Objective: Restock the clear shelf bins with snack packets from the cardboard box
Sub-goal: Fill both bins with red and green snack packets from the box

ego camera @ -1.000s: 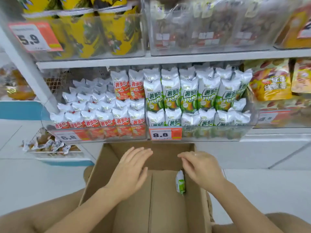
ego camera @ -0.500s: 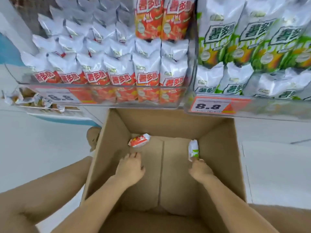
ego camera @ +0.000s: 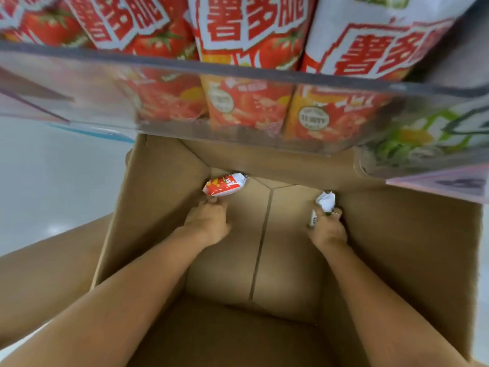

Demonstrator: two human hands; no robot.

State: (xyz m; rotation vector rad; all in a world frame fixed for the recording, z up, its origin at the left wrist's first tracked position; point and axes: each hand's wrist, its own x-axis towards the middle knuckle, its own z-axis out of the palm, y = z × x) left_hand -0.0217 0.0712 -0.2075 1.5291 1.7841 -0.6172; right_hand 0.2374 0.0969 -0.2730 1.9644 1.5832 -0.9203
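Deep in the cardboard box [ego camera: 164, 207], the left hand [ego camera: 209, 225] touches a red packet [ego camera: 225, 184], its fingers hidden; the right hand [ego camera: 328, 230] grips a green packet [ego camera: 326, 201] by the right wall.

Single head-worn view, wide-angle, aimed steeply downward into the open cardboard box [ego camera: 397, 247]. The clear shelf bin [ego camera: 238, 75] front is seen very close, filling the upper frame. Both forearms are seen entering from the bottom edge.
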